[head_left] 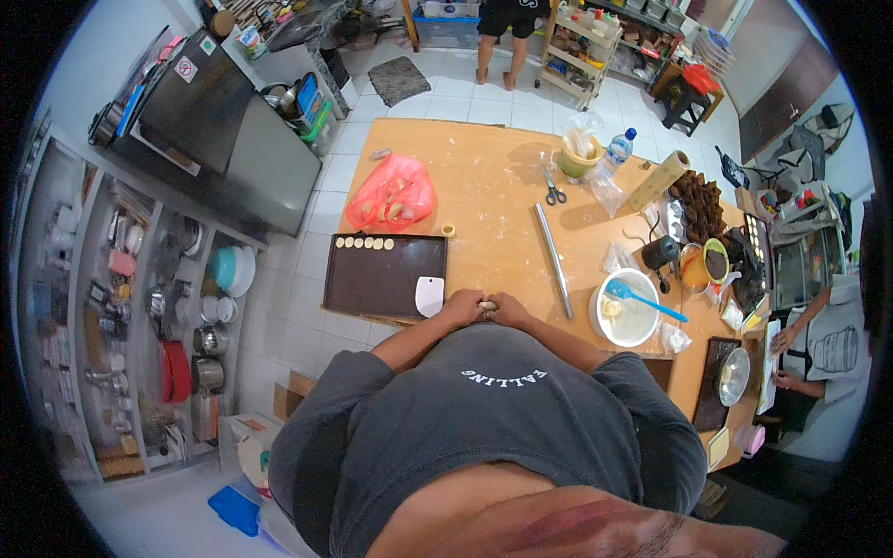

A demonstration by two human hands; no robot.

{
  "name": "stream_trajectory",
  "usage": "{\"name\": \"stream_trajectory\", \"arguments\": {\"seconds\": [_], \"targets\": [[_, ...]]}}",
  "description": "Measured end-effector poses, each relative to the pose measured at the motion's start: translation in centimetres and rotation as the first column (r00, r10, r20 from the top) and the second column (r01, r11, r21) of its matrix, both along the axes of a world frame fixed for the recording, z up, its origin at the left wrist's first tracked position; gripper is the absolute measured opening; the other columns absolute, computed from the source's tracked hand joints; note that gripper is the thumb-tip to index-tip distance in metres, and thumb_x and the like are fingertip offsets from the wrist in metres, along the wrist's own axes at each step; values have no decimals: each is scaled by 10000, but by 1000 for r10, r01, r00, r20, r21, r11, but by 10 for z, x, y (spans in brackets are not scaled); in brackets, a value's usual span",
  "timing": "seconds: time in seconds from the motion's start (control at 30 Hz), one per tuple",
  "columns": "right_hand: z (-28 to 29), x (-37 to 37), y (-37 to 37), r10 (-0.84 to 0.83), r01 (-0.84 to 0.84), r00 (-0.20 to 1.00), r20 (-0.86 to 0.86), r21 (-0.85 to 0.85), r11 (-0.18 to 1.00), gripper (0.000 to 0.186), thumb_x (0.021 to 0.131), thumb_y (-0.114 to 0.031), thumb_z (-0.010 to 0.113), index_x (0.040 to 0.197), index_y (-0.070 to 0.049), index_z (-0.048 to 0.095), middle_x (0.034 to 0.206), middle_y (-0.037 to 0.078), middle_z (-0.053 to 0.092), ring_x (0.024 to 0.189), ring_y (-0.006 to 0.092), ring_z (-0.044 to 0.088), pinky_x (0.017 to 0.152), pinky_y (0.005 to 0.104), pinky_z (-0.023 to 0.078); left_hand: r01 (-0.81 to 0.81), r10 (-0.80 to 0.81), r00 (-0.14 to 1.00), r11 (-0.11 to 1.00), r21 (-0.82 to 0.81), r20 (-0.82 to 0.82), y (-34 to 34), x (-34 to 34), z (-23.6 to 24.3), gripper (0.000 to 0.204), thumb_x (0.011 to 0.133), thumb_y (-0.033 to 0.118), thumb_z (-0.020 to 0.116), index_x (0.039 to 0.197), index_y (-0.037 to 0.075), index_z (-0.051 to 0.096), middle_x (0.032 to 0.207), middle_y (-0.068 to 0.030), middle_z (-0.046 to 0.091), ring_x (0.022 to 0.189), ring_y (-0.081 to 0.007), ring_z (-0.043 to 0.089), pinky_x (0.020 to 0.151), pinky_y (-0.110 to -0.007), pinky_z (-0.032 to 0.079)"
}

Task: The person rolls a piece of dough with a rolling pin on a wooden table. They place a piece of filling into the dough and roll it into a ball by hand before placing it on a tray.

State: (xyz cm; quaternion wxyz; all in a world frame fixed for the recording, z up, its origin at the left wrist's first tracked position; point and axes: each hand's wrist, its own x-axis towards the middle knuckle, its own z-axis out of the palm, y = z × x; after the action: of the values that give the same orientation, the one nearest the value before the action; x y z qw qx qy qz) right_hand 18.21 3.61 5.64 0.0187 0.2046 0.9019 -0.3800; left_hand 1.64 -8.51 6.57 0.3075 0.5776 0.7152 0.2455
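Observation:
My left hand (462, 308) and my right hand (508, 310) meet at the table's near edge, close to my shirt. Their fingers are closed together around a small pale lump (486, 305) that looks like dough, mostly hidden by the fingers. Just left of them lies a dark baking tray (372, 279) with a row of several small pale dough rounds (365, 244) along its far edge. A white scraper (429, 296) rests on the tray's near right corner. Beyond the tray sits a red plastic bag (393, 191) with pale pieces inside. A small pale ring-shaped piece (448, 230) lies by the tray.
Right of my hands are a metal rod (554, 260) and a white bowl (625, 327) with a blue spatula (642, 298). Scissors (553, 189), a bottle (619, 149) and a plastic-wrap roll (659, 180) stand farther off. Another person's hands (787, 358) work at far right.

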Motion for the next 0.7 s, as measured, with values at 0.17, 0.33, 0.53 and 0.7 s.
{"name": "stream_trajectory", "arguments": {"seconds": [0.17,0.33,0.53,0.7], "targets": [[33,9,13,-96,118,991,92,-266,957,265,921,-193,742,1150,-64,773,945,144,782,857,219,739,796,362,563,-193,189,969,981,9,157,-14,11,29,303,871,225,795,1104,43,729,952,-171,758,853,-273,741,779,-384,573],[62,21,23,-156,140,988,-20,-342,929,223,959,-170,701,1118,-27,765,888,104,774,818,170,709,776,340,550,-352,306,886,933,76,348,-9,25,48,273,888,172,820,1106,32,734,928,-100,768,812,-169,719,754,-336,573],[96,32,39,-182,128,976,-121,-357,925,198,971,-193,697,1037,-14,750,855,93,742,789,170,677,731,351,526,-385,389,576,905,-181,719,5,29,55,326,928,152,798,1215,12,730,900,-37,751,803,-107,688,688,-267,534],[116,35,47,-221,185,974,-39,-422,887,184,991,-148,671,1088,-5,734,882,50,738,808,127,668,743,304,525,-402,396,484,893,-204,780,6,41,68,288,1040,179,663,1277,19,694,1033,-38,732,828,-92,659,717,-252,533]]}}
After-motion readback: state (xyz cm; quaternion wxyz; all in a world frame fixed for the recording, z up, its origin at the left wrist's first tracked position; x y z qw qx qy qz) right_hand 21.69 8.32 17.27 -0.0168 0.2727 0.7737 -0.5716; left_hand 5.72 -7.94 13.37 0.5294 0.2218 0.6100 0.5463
